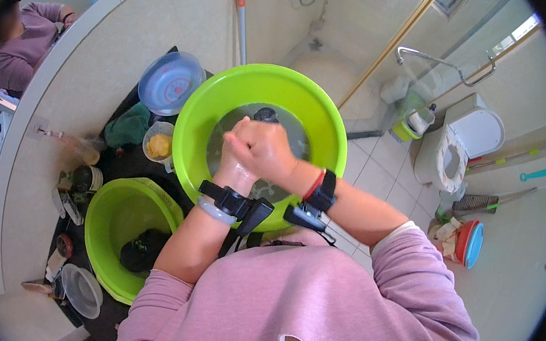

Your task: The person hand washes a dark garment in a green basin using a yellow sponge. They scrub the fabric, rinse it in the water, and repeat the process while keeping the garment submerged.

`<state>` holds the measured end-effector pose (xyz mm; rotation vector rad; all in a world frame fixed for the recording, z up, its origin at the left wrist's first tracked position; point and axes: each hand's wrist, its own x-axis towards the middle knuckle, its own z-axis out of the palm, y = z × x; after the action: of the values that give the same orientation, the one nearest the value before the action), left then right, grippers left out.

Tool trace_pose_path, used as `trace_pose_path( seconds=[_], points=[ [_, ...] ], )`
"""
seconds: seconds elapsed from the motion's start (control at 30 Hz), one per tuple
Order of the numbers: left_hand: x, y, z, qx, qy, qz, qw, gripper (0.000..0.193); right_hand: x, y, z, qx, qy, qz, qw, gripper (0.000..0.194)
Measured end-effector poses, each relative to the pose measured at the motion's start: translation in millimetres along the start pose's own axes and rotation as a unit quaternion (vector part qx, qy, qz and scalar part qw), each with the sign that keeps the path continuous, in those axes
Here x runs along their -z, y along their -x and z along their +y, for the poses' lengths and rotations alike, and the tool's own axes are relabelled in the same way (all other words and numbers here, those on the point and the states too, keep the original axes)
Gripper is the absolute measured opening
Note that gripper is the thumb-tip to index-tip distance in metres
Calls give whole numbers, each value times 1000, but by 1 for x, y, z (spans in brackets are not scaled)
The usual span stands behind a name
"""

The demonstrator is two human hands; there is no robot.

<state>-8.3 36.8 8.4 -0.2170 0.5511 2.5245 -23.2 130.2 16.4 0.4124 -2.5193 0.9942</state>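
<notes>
Wet and pressed together, my left hand point(242, 149) and my right hand point(273, 148) are over a large lime-green plastic basin point(263, 74). The fingers of both are curled, and whether anything small lies between the palms is hidden. Cloudy water point(290, 129) fills the bottom of the basin, with a dark wet item point(266, 114) in it just beyond my hands. At the lower left, a second green basin point(121, 198) holds a black bundle point(142, 251), probably cloth. Each wrist wears a black strap with a device.
A blue basin point(172, 83), a green cloth point(129, 125) and a clear cup point(157, 142) with something yellow stand on the dark counter at left. Near its lower end is a clear bowl point(82, 290). A mop handle point(241, 20) leans behind; a toilet point(449, 152) stands right.
</notes>
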Motion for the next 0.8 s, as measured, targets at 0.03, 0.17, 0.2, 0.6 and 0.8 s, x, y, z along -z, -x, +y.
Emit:
trace_pose_path(
  seconds=[0.03,0.17,0.2,0.6,0.8],
  points=[
    [0,2,-2,2,5,23,1000,28,1,-2,-3,-7,18,-56,998,32],
    [13,-3,3,9,-22,139,990,28,6,-3,-21,-102,-6,16,995,34],
    [18,-5,6,-10,-29,33,999,25,7,-2,-25,-48,7,-21,999,35],
    [8,-7,14,-22,-21,69,997,15,0,-12,18,-203,-129,-14,970,36],
    [32,-12,19,-51,-11,51,997,15,19,10,-7,-230,-287,-35,929,29]
  ],
)
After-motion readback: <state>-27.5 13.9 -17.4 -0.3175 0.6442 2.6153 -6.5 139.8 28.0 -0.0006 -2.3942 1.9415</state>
